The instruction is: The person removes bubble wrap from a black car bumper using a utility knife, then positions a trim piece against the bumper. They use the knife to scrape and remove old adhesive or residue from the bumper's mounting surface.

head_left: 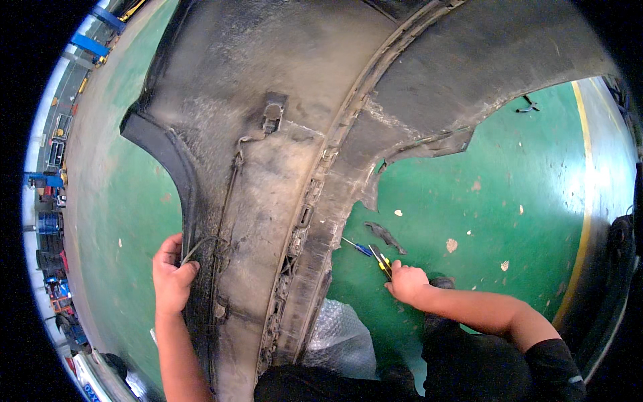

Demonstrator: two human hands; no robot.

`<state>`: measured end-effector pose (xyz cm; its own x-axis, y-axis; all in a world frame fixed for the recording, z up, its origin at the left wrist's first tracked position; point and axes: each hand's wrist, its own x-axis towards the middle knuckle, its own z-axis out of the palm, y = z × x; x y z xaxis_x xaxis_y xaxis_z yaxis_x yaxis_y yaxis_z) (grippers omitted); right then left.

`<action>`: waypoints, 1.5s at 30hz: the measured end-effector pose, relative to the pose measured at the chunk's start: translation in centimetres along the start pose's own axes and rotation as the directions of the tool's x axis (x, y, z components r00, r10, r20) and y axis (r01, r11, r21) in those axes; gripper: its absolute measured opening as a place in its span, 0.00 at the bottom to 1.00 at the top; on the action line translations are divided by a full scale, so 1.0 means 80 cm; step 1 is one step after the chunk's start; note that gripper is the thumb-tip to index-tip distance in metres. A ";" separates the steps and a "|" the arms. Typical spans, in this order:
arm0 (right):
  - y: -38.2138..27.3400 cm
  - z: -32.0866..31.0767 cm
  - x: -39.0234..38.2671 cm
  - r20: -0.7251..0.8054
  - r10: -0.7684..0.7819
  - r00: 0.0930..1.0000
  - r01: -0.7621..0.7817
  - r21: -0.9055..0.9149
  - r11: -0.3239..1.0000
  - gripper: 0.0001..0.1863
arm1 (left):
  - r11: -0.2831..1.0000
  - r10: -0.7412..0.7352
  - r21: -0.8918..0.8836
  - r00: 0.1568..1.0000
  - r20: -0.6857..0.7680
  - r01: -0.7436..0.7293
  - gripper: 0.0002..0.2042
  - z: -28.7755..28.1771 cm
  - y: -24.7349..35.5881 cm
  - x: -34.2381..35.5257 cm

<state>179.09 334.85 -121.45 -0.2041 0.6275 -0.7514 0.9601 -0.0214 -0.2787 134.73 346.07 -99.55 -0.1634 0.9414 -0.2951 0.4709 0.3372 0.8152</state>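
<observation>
A large dirty car bumper (261, 194), its inner side up, stretches from my lap toward the far side. My left hand (173, 275) is closed round its left edge, and a thin grey cable (201, 246) runs beneath the thumb. In my right hand (407, 281) is a yellow and black utility knife (383, 262), pointing away from me over the floor, apart from the bumper. Just left of the knife lies a screwdriver (362, 249) with a blue handle. A small sensor (272, 115) with a wire sits on the bumper's inner face.
A dark torn strip (385, 236) lies on the green floor (489, 201) beyond the knife. Bubble wrap (341, 342) is bunched under the bumper by my legs. A small black part (528, 107) lies far right, near a yellow line (584, 174). Workshop gear lines the left side.
</observation>
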 end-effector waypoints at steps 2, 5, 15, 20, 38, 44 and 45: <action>0.003 -0.001 0.002 0.015 0.050 0.999 -0.051 0.082 0.995 0.32 | 1.000 -0.023 0.006 1.000 0.012 0.023 0.27 0.000 0.003 0.002; 0.008 -0.009 0.000 0.081 0.069 0.994 -0.086 0.231 0.969 0.33 | 0.998 -0.057 -0.023 0.998 0.010 0.057 0.29 0.002 0.005 0.001; 0.016 -0.161 -0.114 0.258 0.018 0.966 -0.208 0.733 0.648 0.22 | 0.987 -0.112 -0.101 0.986 0.123 0.124 0.40 0.011 0.029 -0.009; -0.025 -0.278 -0.143 0.171 0.161 0.972 -0.207 0.947 0.245 0.15 | 0.987 -0.033 -0.155 0.995 0.097 0.048 0.39 0.017 0.042 -0.026; -0.124 -0.287 -0.019 0.055 0.231 0.971 -0.106 0.971 0.213 0.10 | 0.990 0.028 -0.136 1.000 0.002 -0.027 0.35 0.028 0.038 -0.039; -0.135 -0.295 -0.007 0.089 0.233 0.968 -0.138 0.970 0.200 0.09 | 0.995 0.003 -0.096 1.000 -0.008 -0.003 0.35 0.028 0.049 -0.041; -0.137 -0.295 -0.005 0.094 0.237 0.967 -0.143 0.969 0.200 0.09 | 0.994 0.003 -0.108 1.000 -0.003 -0.003 0.34 0.028 0.048 -0.040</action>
<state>173.19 353.19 -103.96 0.0119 0.5286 -0.8488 0.0362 -0.8485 -0.5279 138.99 344.32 -96.54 -0.1649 0.9423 -0.2914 0.3752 0.3332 0.8650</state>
